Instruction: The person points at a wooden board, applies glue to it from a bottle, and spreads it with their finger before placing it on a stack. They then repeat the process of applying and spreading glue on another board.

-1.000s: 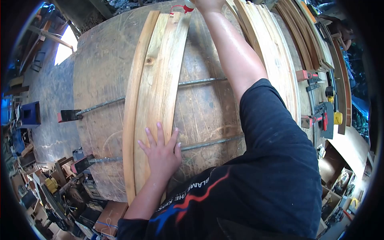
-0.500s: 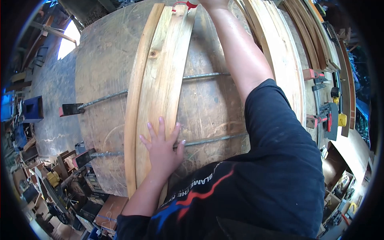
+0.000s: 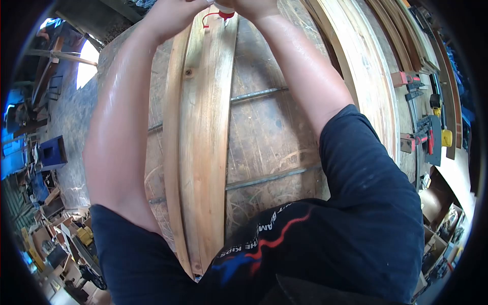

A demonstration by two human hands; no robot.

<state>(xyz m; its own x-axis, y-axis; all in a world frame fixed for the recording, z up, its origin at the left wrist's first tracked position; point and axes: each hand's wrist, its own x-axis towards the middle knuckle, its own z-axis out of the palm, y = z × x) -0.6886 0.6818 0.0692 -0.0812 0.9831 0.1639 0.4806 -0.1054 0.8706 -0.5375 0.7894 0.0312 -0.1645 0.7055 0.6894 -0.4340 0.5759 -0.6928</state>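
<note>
Both arms reach to the far end of a pale wooden board (image 3: pixel 206 127), which lies beside a narrower strip (image 3: pixel 173 127) on the workbench (image 3: pixel 274 132). At the top edge my right hand (image 3: pixel 254 6) is wrapped round a white bottle (image 3: pixel 223 8) with a red nozzle (image 3: pixel 226 14) pointing down at the board. A red cap hangs from the nozzle on a thin strap. My left hand (image 3: pixel 185 9) is beside the bottle, its fingers partly cut off by the frame, so its grip is unclear.
Metal clamp bars (image 3: pixel 259 94) run crosswise under the boards. More boards (image 3: pixel 356 51) lie to the right, with red-ended clamps (image 3: pixel 406 79) beyond them. A blue box (image 3: pixel 52 152) stands at the left, and tools and boxes clutter the lower left.
My left hand has lifted off the near part of the board and moved forward beside the bottle. The view has shifted slightly, and the bottle now shows in my right hand.
</note>
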